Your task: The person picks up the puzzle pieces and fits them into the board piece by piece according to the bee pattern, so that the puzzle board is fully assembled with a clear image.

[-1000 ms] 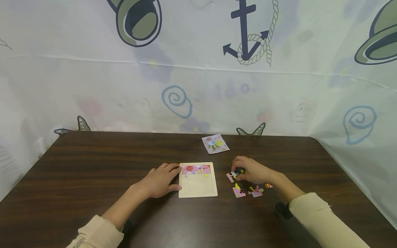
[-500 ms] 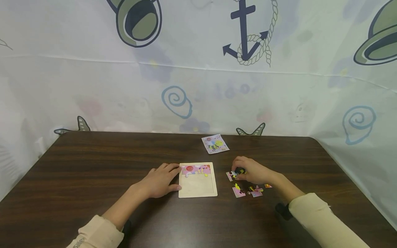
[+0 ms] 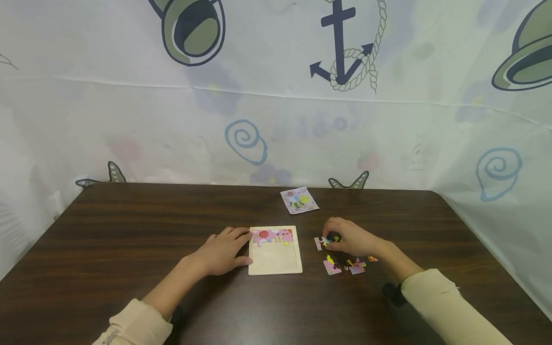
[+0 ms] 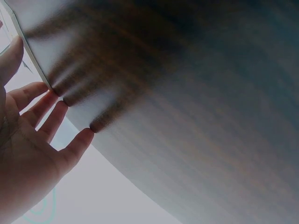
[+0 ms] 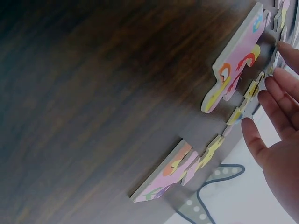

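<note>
My left hand [image 3: 224,251] rests on the table, its fingertips and thumb at the left edge of a square wooden puzzle tray [image 3: 274,261]. Straight, spread fingers show on this hand in the left wrist view. Pink fitted pieces [image 3: 276,235] fill the top strip of the tray. To its right, my right hand [image 3: 351,238] pinches a pink and white puzzle piece [image 3: 319,243] between thumb and fingers, low over the table; the fingers partly hide it. Beneath that hand lies a dark and yellow piece, mostly covered.
Loose puzzle pieces lie nearer me: a pink and yellow one [image 3: 332,266], a pink one [image 3: 357,268] and an orange one [image 3: 373,258]. A picture card with a bee [image 3: 299,200] lies behind the tray. A printed curtain [image 3: 276,134] hangs beyond the dark table [image 3: 129,230].
The piece at my right fingertips has turned slightly and sits a little straighter. My left hand and the tray have stayed in place.
</note>
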Demonstrator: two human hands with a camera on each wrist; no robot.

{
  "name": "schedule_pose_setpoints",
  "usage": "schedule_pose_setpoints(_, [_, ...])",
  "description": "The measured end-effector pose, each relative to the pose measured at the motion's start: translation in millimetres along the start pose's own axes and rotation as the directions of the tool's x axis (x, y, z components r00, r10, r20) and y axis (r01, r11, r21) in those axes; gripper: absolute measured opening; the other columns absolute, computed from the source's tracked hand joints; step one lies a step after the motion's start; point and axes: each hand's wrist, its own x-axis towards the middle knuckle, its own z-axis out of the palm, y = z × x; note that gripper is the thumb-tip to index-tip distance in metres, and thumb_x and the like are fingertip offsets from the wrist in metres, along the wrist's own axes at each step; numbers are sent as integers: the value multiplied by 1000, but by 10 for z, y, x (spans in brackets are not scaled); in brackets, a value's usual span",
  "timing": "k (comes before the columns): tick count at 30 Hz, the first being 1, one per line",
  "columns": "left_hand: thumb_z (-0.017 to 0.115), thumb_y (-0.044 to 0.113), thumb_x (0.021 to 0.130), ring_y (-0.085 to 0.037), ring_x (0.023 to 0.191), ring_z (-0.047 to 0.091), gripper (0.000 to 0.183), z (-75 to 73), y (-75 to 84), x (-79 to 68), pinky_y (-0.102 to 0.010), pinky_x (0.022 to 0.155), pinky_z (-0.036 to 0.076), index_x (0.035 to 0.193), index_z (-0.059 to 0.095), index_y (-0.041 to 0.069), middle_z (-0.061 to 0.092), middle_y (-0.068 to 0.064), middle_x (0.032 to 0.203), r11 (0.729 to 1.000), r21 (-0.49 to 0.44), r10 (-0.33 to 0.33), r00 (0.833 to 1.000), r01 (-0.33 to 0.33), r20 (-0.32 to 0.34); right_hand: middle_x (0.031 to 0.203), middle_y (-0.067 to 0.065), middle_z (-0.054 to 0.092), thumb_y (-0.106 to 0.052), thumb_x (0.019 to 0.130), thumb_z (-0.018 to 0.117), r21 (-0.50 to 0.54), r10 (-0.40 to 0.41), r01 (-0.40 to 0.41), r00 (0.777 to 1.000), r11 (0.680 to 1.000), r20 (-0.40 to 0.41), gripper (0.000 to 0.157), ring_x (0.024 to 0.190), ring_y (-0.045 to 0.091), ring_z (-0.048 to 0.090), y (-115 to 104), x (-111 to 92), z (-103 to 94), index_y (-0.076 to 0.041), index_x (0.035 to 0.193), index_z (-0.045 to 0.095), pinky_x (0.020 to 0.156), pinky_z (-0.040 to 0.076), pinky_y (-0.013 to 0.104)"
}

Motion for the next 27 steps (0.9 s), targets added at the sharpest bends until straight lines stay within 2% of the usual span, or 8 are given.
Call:
schedule_pose_setpoints(19, [61, 34, 87, -34, 123, 35, 61, 69, -12, 11, -58, 89, 33, 134, 44, -1, 39, -16, 137, 1000, 29, -3, 1000, 4, -19, 95, 1, 57, -13, 81, 69, 11, 60, -60, 998, 998, -30, 16, 88, 19, 54, 11, 13, 44, -7, 94, 61, 80, 45, 39])
schedule_pose_setpoints(27, [62, 35, 86, -34, 124, 34, 61, 91, -25, 15, -58, 88, 33, 134, 44, 0, 39, -16, 137, 999, 37, -6, 1000, 7, -23, 93, 2, 59, -13, 81, 69, 61, 83, -80, 995, 995, -55, 18, 87, 21, 56, -25, 42, 15, -5, 95, 61, 80, 46, 40])
